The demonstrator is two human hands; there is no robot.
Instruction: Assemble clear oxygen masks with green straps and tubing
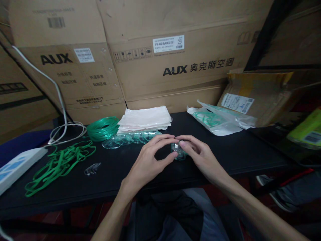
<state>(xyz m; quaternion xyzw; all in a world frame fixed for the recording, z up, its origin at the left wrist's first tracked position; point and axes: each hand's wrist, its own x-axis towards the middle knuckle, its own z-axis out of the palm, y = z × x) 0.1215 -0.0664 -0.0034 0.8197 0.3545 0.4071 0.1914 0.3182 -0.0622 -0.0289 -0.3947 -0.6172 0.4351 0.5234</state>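
Note:
My left hand (147, 160) and my right hand (198, 154) meet over the middle of the black table (238, 154). Both pinch a small clear, green-tinted plastic mask piece (177, 151) between thumb and fingertips. The right hand covers most of it. Just behind my hands lies a row of clear plastic masks (127, 139). A coil of green tubing (102, 128) sits to the left of that row.
A loose pile of green elastic straps (59, 164) and small clear connectors (92, 169) lie at left, next to a white power strip (17, 167) with its cable. A stack of white bags (145, 119) and packed bags (218, 120) lie at the back. Cardboard boxes (175, 60) wall the rear.

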